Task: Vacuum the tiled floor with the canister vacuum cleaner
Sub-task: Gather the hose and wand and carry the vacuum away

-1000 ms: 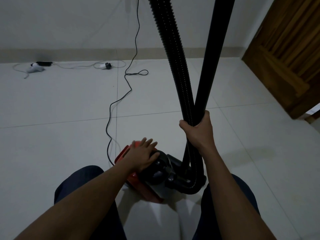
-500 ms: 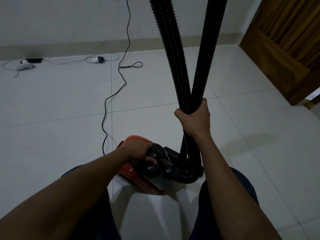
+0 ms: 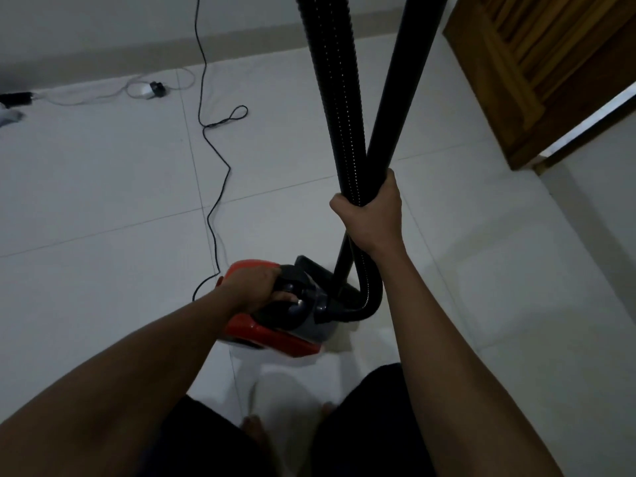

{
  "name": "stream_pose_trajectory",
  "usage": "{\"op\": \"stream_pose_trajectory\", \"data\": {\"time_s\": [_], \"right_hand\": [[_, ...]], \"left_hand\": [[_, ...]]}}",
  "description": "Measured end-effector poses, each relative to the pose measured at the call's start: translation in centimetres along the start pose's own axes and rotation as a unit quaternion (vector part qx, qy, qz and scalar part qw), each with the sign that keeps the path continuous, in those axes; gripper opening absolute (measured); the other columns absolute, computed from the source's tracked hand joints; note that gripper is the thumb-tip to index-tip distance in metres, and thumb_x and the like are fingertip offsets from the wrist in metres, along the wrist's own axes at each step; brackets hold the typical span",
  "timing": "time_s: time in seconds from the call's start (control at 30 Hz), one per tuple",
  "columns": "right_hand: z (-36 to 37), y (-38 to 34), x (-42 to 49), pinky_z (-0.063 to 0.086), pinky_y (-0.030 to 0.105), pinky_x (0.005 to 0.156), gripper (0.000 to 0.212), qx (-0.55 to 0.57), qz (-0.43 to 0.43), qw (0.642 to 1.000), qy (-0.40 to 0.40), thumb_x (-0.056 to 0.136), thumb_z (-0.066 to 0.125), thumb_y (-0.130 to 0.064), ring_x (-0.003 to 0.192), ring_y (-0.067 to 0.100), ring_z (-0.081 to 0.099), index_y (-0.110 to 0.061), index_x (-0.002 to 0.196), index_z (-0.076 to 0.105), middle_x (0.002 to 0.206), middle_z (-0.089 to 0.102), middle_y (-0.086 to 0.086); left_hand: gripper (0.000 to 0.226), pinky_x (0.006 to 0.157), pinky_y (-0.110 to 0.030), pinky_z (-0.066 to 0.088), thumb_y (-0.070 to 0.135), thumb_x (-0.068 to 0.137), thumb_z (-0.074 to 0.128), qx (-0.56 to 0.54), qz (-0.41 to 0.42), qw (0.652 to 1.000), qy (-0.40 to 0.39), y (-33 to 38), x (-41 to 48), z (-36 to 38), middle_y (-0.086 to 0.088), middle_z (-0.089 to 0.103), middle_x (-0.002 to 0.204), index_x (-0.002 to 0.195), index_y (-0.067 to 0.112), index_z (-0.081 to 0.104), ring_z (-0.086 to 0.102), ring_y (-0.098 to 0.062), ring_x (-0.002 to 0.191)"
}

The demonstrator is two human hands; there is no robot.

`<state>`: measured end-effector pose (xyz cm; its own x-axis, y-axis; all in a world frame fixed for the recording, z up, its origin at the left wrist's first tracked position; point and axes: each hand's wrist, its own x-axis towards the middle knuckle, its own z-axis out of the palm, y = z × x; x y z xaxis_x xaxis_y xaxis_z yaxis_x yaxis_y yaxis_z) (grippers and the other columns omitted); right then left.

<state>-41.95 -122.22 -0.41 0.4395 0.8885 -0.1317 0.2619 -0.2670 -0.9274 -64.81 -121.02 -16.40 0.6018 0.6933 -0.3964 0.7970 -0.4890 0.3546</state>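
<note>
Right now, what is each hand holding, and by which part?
The right hand grips the ribbed hose and rigid wand together where they cross. The left hand grasps the canister vacuum by its top handle.

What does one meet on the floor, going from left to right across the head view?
Black adapter → white plug → black power cord → left hand gripping the red vacuum cleaner → right hand gripping hose and tube → wooden door.
</note>
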Motion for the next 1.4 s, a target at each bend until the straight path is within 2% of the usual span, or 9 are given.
{"op": "stream_pose_trajectory", "data": {"time_s": [0.23,0.3,0.43,0.63,0.77,0.87,1.17,1.3,1.4], "right_hand": [[-8.3,-15.6,-0.8,0.045,0.01,0.054,0.044,0.013,0.005,1.0,-0.001,0.072,0.077,-0.017,0.06,-0.004,0.057,-0.019,0.109,0.053,0.082,0.06,-0.013],[-10.5,-20.2,-0.6,0.046,0.011,0.054,0.045,0.017,0.001,1.0,-0.007,0.073,0.077,-0.018,0.061,-0.004,0.057,-0.018,0.111,0.053,0.083,0.061,-0.013],[-14.0,-27.8,0.4,0.05,0.018,0.06,0.046,0.022,-0.02,1.0,-0.011,0.073,0.077,-0.021,0.064,-0.005,0.059,-0.018,0.113,0.054,0.085,0.061,-0.013],[-16.4,-34.6,4.6,0.058,0.031,0.07,0.048,0.027,-0.05,0.998,-0.001,0.072,0.077,-0.024,0.073,0.005,0.063,-0.018,0.113,0.054,0.086,0.062,-0.012],[-16.7,-37.2,9.7,0.057,0.029,0.066,0.047,0.027,-0.063,0.998,-0.003,0.072,0.077,-0.024,0.07,0.005,0.062,-0.018,0.113,0.055,0.086,0.062,-0.011],[-16.7,-38.8,14.5,0.05,0.02,0.061,0.043,0.026,-0.064,0.998,-0.001,0.075,0.077,-0.021,0.068,0.002,0.06,-0.017,0.111,0.055,0.087,0.061,-0.01],[-17.8,-43.2,31.3,0.049,0.023,0.062,0.04,0.042,-0.057,0.997,0.037,0.076,0.076,-0.019,0.07,0.005,0.06,-0.017,0.109,0.055,0.084,0.059,-0.01],[-18.7,-44.5,39.1,0.045,0.013,0.053,0.039,0.048,-0.066,0.995,0.05,0.077,0.076,-0.017,0.059,-0.005,0.056,-0.014,0.111,0.056,0.081,0.059,-0.01],[-19.6,-45.3,46.5,0.044,0.008,0.051,0.04,0.056,-0.068,0.995,0.041,0.081,0.076,-0.017,0.066,-0.001,0.058,-0.014,0.115,0.056,0.086,0.061,-0.008]], "left_hand": [[0.104,0.09,-0.04,0.053,0.103,0.061,0.022,-0.038,-0.024,0.999,-0.03,8.0,-5.9,-14.6,0.009,0.069,0.112,0.132,0.034,0.053,0.065,-0.014,0.099],[0.096,0.09,-0.041,0.053,0.1,0.065,0.026,-0.036,-0.019,0.999,-0.022,10.4,-7.2,-19.4,0.009,0.069,0.112,0.132,0.036,0.052,0.065,-0.015,0.1],[0.059,0.089,-0.037,0.052,0.082,0.08,0.047,-0.026,0.011,0.999,0.018,13.8,-8.7,-27.5,0.007,0.071,0.113,0.126,0.045,0.052,0.066,-0.019,0.102],[0.061,0.088,-0.039,0.054,0.09,0.075,0.039,-0.019,0.0,0.999,0.03,15.3,-6.2,-35.0,0.006,0.072,0.112,0.122,0.052,0.046,0.067,-0.021,0.101],[0.076,0.088,-0.042,0.055,0.098,0.067,0.028,-0.029,-0.024,0.999,0.02,15.4,-2.3,-39.2,0.004,0.072,0.111,0.124,0.051,0.047,0.067,-0.022,0.1],[0.068,0.086,-0.042,0.055,0.092,0.074,0.037,-0.047,-0.029,0.998,0.012,14.4,2.1,-42.0,0.002,0.072,0.109,0.123,0.047,0.052,0.067,-0.021,0.098],[0.061,0.088,-0.042,0.055,0.083,0.081,0.042,-0.051,-0.002,0.999,-0.002,12.8,17.8,-52.6,0.001,0.072,0.11,0.127,0.045,0.052,0.068,-0.021,0.097],[0.061,0.085,-0.039,0.054,0.076,0.086,0.048,-0.049,-0.01,0.999,0.002,12.9,25.4,-57.0,-0.003,0.072,0.11,0.128,0.034,0.056,0.067,-0.023,0.097],[0.059,0.081,-0.036,0.051,0.075,0.086,0.048,-0.048,-0.019,0.999,0.001,12.7,32.4,-60.3,-0.003,0.071,0.108,0.125,0.031,0.057,0.066,-0.023,0.095]]}}
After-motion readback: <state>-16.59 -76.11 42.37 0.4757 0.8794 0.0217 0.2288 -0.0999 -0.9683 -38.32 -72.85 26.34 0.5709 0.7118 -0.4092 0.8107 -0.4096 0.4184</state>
